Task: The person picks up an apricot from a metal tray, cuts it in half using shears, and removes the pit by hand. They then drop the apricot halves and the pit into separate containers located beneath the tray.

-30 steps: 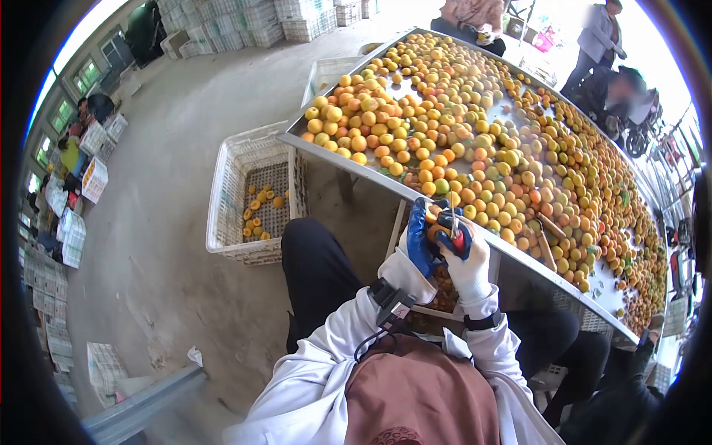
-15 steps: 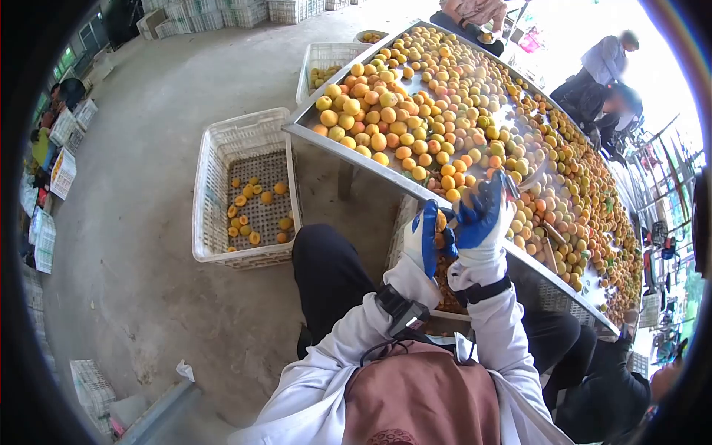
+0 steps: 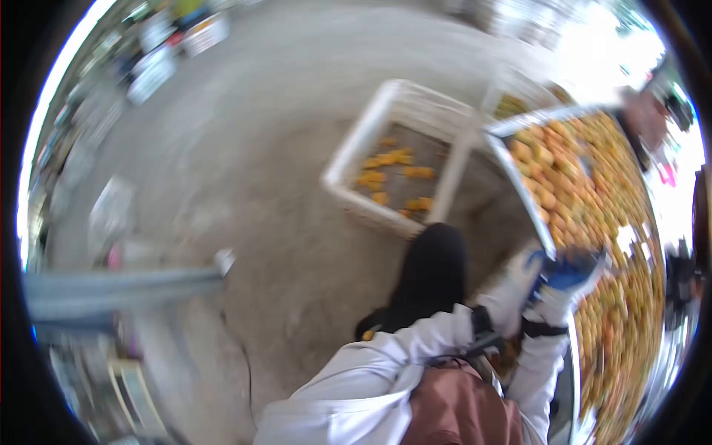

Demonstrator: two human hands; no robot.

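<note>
Both of my hands, in white and blue gloves, are close together at the near edge of a metal-rimmed table [image 3: 523,194] full of orange-yellow fruit [image 3: 558,165]. My left hand [image 3: 525,276] is on the left, beside the rim. Just to its right, my right hand [image 3: 569,279] is over the rim and the fruit. Motion blur smears the fingers of both, so what they hold cannot be made out. A white plastic crate [image 3: 363,141] with several fruit pieces [image 3: 387,159] on its bottom stands on the floor left of the table.
A grey metal beam [image 3: 126,291] lies at the lower left, near a thin cable [image 3: 246,363] on the concrete floor [image 3: 245,148]. Another crate with fruit is behind the table's far left corner. Part of a person [image 3: 647,122] shows at the upper right.
The view has swung left and blurred, so the crate, the table and my hands now appear further right. My hands remain close together at the table edge.
</note>
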